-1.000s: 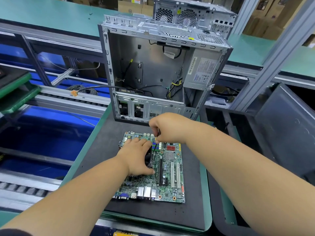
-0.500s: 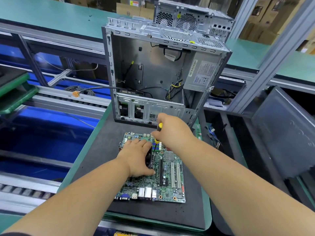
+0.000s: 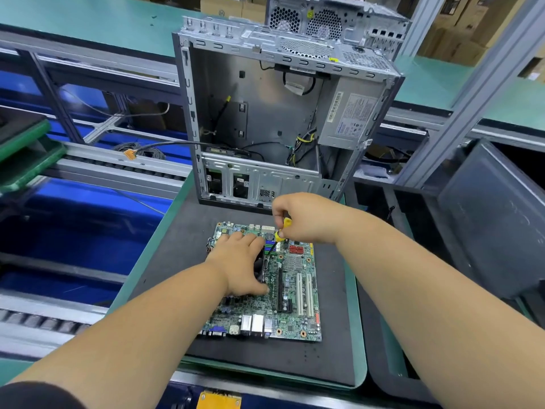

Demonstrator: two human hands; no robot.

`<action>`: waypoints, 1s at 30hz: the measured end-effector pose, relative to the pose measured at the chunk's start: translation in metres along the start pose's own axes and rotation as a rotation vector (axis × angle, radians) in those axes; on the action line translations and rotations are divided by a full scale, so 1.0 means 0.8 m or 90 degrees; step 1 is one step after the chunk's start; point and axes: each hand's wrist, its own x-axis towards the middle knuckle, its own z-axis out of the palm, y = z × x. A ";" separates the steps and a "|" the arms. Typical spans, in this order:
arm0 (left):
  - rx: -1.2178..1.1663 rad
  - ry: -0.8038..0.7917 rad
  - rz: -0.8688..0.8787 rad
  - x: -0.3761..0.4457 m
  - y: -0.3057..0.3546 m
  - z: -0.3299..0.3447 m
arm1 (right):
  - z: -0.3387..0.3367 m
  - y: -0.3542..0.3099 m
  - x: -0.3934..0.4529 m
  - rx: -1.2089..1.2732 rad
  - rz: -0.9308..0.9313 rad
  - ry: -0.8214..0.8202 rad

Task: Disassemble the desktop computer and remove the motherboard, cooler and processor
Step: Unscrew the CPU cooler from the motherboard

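Observation:
A green motherboard (image 3: 292,302) lies flat on a black mat (image 3: 182,261). My left hand (image 3: 240,264) rests spread over the black cooler (image 3: 259,268) on the board's left part, covering most of it. My right hand (image 3: 306,219) grips a yellow-handled screwdriver (image 3: 280,234), whose dark shaft slants down to the board beside the cooler's far right corner. The processor is hidden. Behind the board stands the opened grey computer case (image 3: 265,113), with its power supply (image 3: 351,119) and loose cables still inside.
The mat sits on a green tray (image 3: 358,335). A roller conveyor (image 3: 97,169) runs at the left with a cable and orange connector (image 3: 129,154). A dark case panel (image 3: 495,219) leans at the right. A second case (image 3: 330,19) stands behind.
My right hand has shifted a little on the screwdriver, and more of the yellow handle now shows below the fingers. My left hand stays on the cooler.

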 end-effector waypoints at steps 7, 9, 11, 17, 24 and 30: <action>-0.019 0.039 0.025 -0.006 -0.007 0.003 | 0.007 0.000 -0.002 0.005 0.053 0.086; -0.143 0.077 0.055 -0.015 -0.013 0.002 | 0.008 0.000 -0.008 0.049 0.053 0.129; -0.356 0.130 0.032 -0.025 -0.021 0.003 | 0.006 0.001 -0.012 0.083 0.057 0.176; -0.612 0.260 -0.151 -0.049 -0.047 0.021 | 0.009 -0.020 -0.005 0.205 0.032 0.315; -0.476 0.309 -0.238 -0.057 -0.071 0.026 | 0.036 -0.063 0.021 0.269 -0.012 0.269; -0.572 0.293 -0.175 -0.068 -0.083 0.044 | 0.051 -0.078 0.042 0.169 -0.022 0.243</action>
